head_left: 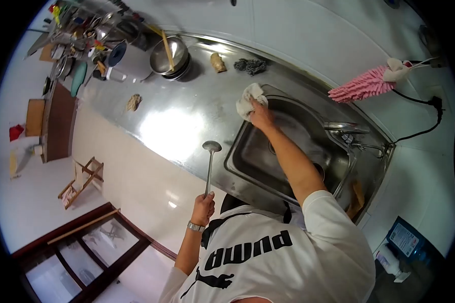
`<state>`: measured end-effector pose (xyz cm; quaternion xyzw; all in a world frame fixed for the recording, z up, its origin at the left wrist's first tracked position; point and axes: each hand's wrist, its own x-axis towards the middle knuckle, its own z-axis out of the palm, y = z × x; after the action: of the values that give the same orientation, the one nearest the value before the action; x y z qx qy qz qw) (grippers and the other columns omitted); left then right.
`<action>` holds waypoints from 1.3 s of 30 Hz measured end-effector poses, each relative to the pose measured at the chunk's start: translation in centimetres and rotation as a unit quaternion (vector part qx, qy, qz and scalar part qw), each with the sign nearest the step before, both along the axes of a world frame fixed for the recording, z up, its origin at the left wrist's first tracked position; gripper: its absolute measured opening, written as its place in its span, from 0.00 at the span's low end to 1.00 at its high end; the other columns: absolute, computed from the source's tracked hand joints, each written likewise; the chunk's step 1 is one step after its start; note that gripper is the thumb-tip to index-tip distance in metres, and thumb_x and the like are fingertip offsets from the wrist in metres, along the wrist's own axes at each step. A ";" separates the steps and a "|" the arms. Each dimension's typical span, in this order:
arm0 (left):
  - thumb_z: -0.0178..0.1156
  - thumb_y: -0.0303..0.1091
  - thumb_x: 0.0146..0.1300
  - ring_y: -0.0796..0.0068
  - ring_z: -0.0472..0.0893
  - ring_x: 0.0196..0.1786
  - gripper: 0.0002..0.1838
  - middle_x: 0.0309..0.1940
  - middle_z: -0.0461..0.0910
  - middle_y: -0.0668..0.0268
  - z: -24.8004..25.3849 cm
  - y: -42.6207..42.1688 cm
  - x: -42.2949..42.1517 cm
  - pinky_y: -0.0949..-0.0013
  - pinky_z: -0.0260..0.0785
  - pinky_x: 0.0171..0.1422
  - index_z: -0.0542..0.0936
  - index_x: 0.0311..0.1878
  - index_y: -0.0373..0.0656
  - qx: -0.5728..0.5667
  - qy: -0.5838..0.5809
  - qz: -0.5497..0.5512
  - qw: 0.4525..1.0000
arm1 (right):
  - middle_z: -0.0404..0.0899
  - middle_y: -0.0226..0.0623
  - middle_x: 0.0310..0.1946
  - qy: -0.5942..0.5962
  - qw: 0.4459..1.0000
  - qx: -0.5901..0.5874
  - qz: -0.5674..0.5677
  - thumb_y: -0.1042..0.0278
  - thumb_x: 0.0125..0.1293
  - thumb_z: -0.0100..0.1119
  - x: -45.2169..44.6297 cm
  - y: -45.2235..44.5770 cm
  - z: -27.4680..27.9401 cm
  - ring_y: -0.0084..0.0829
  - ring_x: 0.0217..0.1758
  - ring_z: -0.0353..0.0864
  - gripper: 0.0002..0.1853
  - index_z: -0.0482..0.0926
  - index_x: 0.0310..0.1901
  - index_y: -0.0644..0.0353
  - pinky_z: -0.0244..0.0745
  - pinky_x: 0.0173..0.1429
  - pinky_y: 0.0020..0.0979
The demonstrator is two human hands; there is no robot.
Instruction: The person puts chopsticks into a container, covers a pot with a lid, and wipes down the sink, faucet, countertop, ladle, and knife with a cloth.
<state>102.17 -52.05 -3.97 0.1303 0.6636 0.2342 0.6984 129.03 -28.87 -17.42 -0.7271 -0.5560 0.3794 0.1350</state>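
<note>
My left hand (203,208) is closed around the handle of a metal ladle (210,164), whose bowl points away from me beside the counter's front edge. My right hand (261,115) reaches across the sink (283,146) with its fingers on a crumpled white cloth (248,102). That cloth lies at the sink's far left corner, partly covered by the hand. Just beyond it, a dark scouring pad (250,66) rests on the steel counter (111,111), with a brownish lump like ginger root (218,62) beside it.
Stacked metal bowls (169,56) with a wooden stick stand back left, beside a large pot (129,61) and crowded utensils. A small beige lump (134,102) lies on the counter. The faucet (346,127) juts over the sink's right side. A pink duster (361,87) hangs on the wall.
</note>
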 end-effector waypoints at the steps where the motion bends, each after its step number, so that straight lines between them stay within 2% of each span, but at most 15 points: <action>1: 0.55 0.41 0.65 0.87 0.52 0.08 0.16 0.09 0.56 0.78 0.2 -0.9 -0.3 0.78 0.42 0.10 0.63 0.24 0.49 0.001 0.006 0.010 1.000 | 0.71 0.51 0.55 -0.044 0.998 0.016 0.046 0.64 0.61 0.49 -1.3 -0.9 0.1 0.46 0.59 0.71 0.30 0.61 0.66 0.40 0.66 0.60 0.45; 2: 0.55 0.41 0.65 0.87 0.52 0.08 0.16 0.09 0.56 0.78 0.3 -1.8 -0.5 0.78 0.42 0.10 0.63 0.24 0.49 0.003 0.010 0.019 1.000 | 0.72 0.53 0.53 -0.087 0.991 0.034 0.092 0.64 0.61 0.49 -2.4 -1.6 0.1 0.46 0.58 0.72 0.29 0.62 0.66 0.41 0.67 0.59 0.45; 6: 0.55 0.40 0.65 0.87 0.51 0.08 0.16 0.09 0.56 0.78 1.0 -5.4 -1.2 0.78 0.42 0.10 0.62 0.25 0.50 0.000 0.020 0.072 0.997 | 0.75 0.55 0.49 -0.089 0.975 -0.002 0.205 0.62 0.61 0.50 -6.3 -6.4 2.2 0.48 0.52 0.76 0.28 0.63 0.65 0.45 0.70 0.53 0.46; 8: 0.55 0.39 0.65 0.87 0.51 0.08 0.15 0.09 0.56 0.78 1.3 -6.3 -2.0 0.78 0.42 0.10 0.62 0.25 0.51 -0.001 0.016 0.095 0.995 | 0.76 0.53 0.47 -0.070 0.942 0.050 0.325 0.61 0.60 0.50 -8.6 -9.8 0.8 0.49 0.46 0.79 0.28 0.64 0.65 0.53 0.71 0.48 0.47; 10: 0.54 0.38 0.65 0.87 0.51 0.08 0.15 0.10 0.56 0.78 1.3 -6.2 -3.1 0.78 0.42 0.10 0.62 0.25 0.50 0.005 0.025 0.127 0.992 | 0.76 0.55 0.43 -0.080 0.921 0.046 0.377 0.63 0.61 0.47 -10.6 -13.8 1.4 0.48 0.42 0.80 0.28 0.64 0.64 0.57 0.72 0.45 0.46; 13: 0.54 0.37 0.65 0.87 0.51 0.08 0.15 0.10 0.56 0.78 1.1 -5.2 -5.4 0.78 0.42 0.10 0.61 0.25 0.50 0.028 0.016 0.135 0.990 | 0.73 0.56 0.47 -0.098 0.932 0.058 0.344 0.66 0.57 0.49 -13.0 -18.2 2.0 0.48 0.46 0.77 0.31 0.62 0.65 0.55 0.69 0.47 0.49; 17: 0.54 0.37 0.65 0.86 0.51 0.09 0.15 0.10 0.56 0.78 0.2 -3.2 -9.2 0.78 0.43 0.10 0.61 0.25 0.50 0.024 -0.009 0.118 0.993 | 0.72 0.58 0.48 -0.098 0.942 0.047 0.317 0.67 0.56 0.50 -15.8 -17.8 1.2 0.50 0.48 0.75 0.33 0.61 0.66 0.56 0.68 0.48 0.48; 19: 0.54 0.37 0.65 0.86 0.52 0.09 0.15 0.10 0.56 0.78 -0.3 -2.3 -11.6 0.78 0.43 0.10 0.62 0.25 0.50 0.025 -0.023 0.097 0.995 | 0.75 0.56 0.42 -0.135 0.916 0.141 0.351 0.68 0.60 0.44 -17.9 -16.8 1.9 0.49 0.41 0.79 0.28 0.64 0.64 0.59 0.73 0.45 0.44; 22: 0.55 0.38 0.64 0.86 0.52 0.09 0.14 0.10 0.57 0.77 -0.4 -1.4 -16.1 0.78 0.43 0.10 0.63 0.25 0.49 0.016 -0.036 0.066 0.997 | 0.75 0.55 0.42 -0.137 0.909 0.079 0.386 0.67 0.61 0.44 -22.0 -14.9 4.8 0.49 0.43 0.79 0.27 0.64 0.64 0.58 0.73 0.45 0.45; 26: 0.56 0.38 0.63 0.87 0.52 0.09 0.15 0.11 0.57 0.78 -0.1 0.0 -24.7 0.78 0.42 0.10 0.62 0.25 0.50 0.009 -0.032 0.010 0.999 | 0.76 0.54 0.42 -0.201 0.932 0.083 0.291 0.64 0.60 0.47 -27.6 -11.2 2.0 0.49 0.41 0.80 0.27 0.65 0.63 0.55 0.73 0.43 0.47; 29: 0.55 0.37 0.64 0.88 0.51 0.08 0.15 0.10 0.55 0.79 0.1 1.0 -28.8 0.79 0.42 0.10 0.62 0.24 0.50 0.013 -0.036 0.019 0.999 | 0.76 0.53 0.42 -0.198 0.955 0.084 0.203 0.62 0.59 0.49 -27.2 -8.6 1.8 0.49 0.36 0.81 0.29 0.64 0.65 0.46 0.72 0.34 0.53; 32: 0.55 0.36 0.64 0.88 0.51 0.08 0.15 0.10 0.55 0.79 -0.2 2.5 -30.9 0.79 0.42 0.09 0.61 0.24 0.51 0.005 -0.035 0.039 0.999 | 0.76 0.54 0.42 -0.243 0.955 0.098 0.142 0.62 0.58 0.51 -26.6 -6.0 0.6 0.48 0.35 0.81 0.30 0.64 0.65 0.46 0.72 0.33 0.52; 36: 0.55 0.36 0.64 0.87 0.51 0.08 0.15 0.10 0.55 0.79 -0.7 4.6 -31.3 0.78 0.42 0.09 0.61 0.24 0.51 0.004 -0.032 0.053 0.998 | 0.78 0.54 0.40 -0.247 0.960 0.093 0.092 0.62 0.58 0.51 -25.5 -0.7 1.0 0.45 0.36 0.81 0.30 0.64 0.65 0.50 0.74 0.36 0.48; 37: 0.55 0.36 0.64 0.87 0.51 0.08 0.15 0.10 0.55 0.79 -0.6 4.8 -31.2 0.78 0.42 0.09 0.61 0.24 0.51 0.001 -0.030 0.055 0.998 | 0.78 0.54 0.39 -0.255 0.961 0.064 0.091 0.61 0.59 0.50 -25.3 0.9 2.1 0.46 0.38 0.81 0.29 0.64 0.65 0.51 0.75 0.40 0.47; 39: 0.55 0.35 0.64 0.87 0.51 0.08 0.14 0.10 0.56 0.78 0.0 6.1 -30.7 0.78 0.43 0.09 0.62 0.24 0.50 0.015 -0.015 0.062 0.998 | 0.78 0.55 0.40 -0.250 0.963 0.072 0.067 0.60 0.59 0.50 -24.3 4.4 1.3 0.46 0.40 0.81 0.29 0.65 0.64 0.51 0.75 0.42 0.46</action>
<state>71.46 -45.98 -4.01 0.0952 0.6562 0.2889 0.6905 104.77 -24.51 -16.07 -0.7481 -0.6456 0.1526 0.0178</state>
